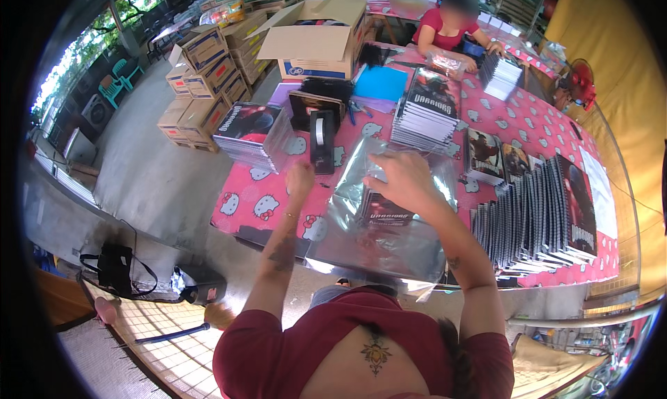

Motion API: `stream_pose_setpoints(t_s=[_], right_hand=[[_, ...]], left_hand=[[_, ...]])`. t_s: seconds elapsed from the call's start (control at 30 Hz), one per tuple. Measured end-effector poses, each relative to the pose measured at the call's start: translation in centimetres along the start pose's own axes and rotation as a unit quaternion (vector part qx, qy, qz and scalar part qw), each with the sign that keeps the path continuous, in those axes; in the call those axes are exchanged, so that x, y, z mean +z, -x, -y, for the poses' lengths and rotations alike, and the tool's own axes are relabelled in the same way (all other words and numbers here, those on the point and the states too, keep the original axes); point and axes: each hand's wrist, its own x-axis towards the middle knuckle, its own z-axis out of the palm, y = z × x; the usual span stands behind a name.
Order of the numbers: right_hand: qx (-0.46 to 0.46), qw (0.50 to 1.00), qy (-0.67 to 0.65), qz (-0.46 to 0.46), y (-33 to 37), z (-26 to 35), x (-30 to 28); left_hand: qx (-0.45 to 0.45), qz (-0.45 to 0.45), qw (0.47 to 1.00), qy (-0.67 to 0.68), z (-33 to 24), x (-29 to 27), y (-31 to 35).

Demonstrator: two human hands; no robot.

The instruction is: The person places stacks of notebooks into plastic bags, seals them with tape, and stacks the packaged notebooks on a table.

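Observation:
My left hand [300, 181] is closed in front of a black tape dispenser [322, 145]; anything between its fingers is too small to make out. My right hand [404, 179] rests over a dark-covered book [389, 215], its thumb and fingers apart. Clear plastic film [333, 222] lies about that book and spreads to the near table edge. The hand hides much of the cover. Left of the dispenser, a stack of wrapped books [258, 136] stands near the table's left edge.
Beyond my right hand rises a tall book stack [426, 106]. Spiral-bound books [538, 208] lean in a row at right. Pliers [354, 112] lie near a blue sheet [380, 84]. An open carton [316, 45] stands at the back; a co-worker [445, 27] sits across the table.

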Motion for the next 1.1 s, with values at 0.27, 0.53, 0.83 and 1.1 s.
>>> stream_pose_setpoints(t_s=[0.27,0.53,0.83,1.1], right_hand=[[-0.031,0.999,0.013,-0.017,-0.1,0.6,-0.4],[-0.018,0.998,-0.031,-0.054,-2.7,-5.2,-3.1],[0.038,0.988,-0.117,-0.095,-3.4,-10.3,-6.3],[0.059,0.948,-0.261,-0.173,9.6,-12.8,4.0]], left_hand=[[0.230,0.317,0.813,0.432,-16.1,-8.2,5.4],[0.387,0.286,0.834,0.268,-18.6,-10.4,3.5],[0.443,0.251,0.843,0.176,-21.1,-7.3,4.9],[0.431,0.205,0.867,0.141,-22.0,-5.5,6.7]])
